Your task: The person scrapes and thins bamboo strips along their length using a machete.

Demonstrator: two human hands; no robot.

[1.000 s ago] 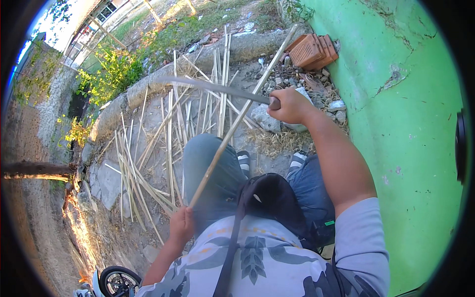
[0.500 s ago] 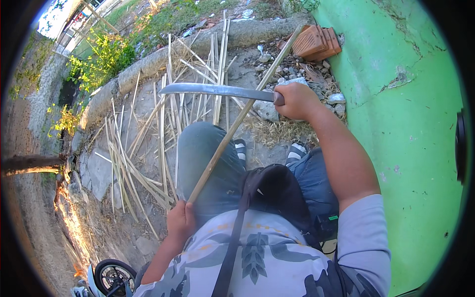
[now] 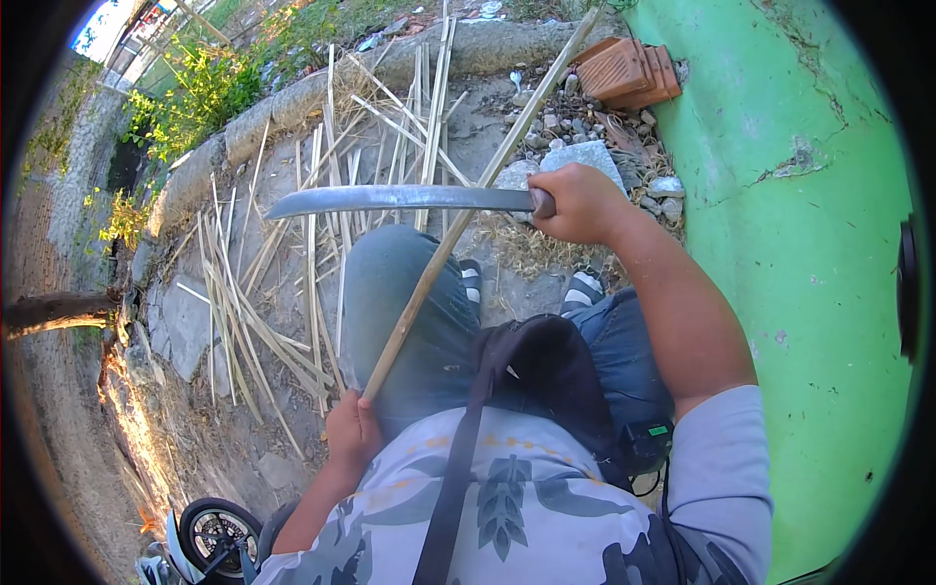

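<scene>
My left hand (image 3: 353,431) is closed round the near end of a long wooden stick (image 3: 421,292). The stick slants up and away to the right across my left thigh, its far end reaching past the rubble. In my right hand (image 3: 582,205) is the dark handle of a machete (image 3: 400,199). Its long, slightly curved blade points left and lies over the stick, roughly level across my view. Whether the edge touches the stick I cannot tell. Beyond my left knee, many thin split strips (image 3: 317,244) lie scattered on the ground.
A green wall (image 3: 780,283) rises close on my right. Orange roof tiles (image 3: 627,75) and stone rubble (image 3: 585,161) lie by it. A low concrete kerb (image 3: 292,107) bounds the far side. A motorcycle wheel (image 3: 219,538) shows at lower left, and a dark bag (image 3: 541,375) hangs at my waist.
The machete has moved left and slightly nearer to me, with my right hand drawn a little the same way. My left hand keeps its hold on the stick.
</scene>
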